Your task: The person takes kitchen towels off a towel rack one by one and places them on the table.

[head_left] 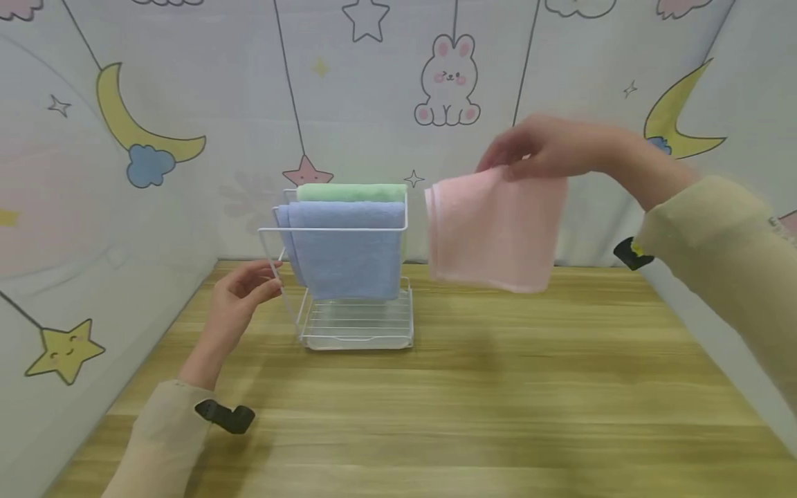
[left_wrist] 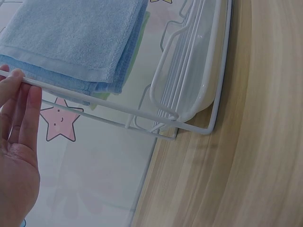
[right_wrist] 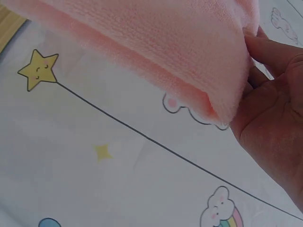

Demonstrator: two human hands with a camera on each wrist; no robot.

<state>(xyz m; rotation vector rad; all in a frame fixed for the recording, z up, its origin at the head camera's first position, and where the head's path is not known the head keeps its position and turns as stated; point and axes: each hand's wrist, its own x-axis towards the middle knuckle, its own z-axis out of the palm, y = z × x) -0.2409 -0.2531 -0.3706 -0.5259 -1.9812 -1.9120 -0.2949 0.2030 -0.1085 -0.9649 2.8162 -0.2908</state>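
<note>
A folded pink towel (head_left: 498, 232) hangs in the air to the right of a white wire rack (head_left: 333, 229). My right hand (head_left: 554, 149) pinches its top edge between thumb and fingers. The right wrist view shows the towel's soft fold (right_wrist: 189, 61) draping from that hand. On the rack's left side, my left hand (head_left: 239, 297) grips the slanted upright, thumb and fingertips around the wire in the left wrist view. A folded blue towel (head_left: 349, 256) drapes over a bar of the rack, and a green towel (head_left: 351, 192) hangs behind it.
Beneath the hanging towels, the rack's base holds a white tray (head_left: 358, 342) under a wire grid. The rack stands on a wood-grain table (head_left: 473, 415). A patterned cloth wall (head_left: 236, 104) rises close behind, with side walls left and right.
</note>
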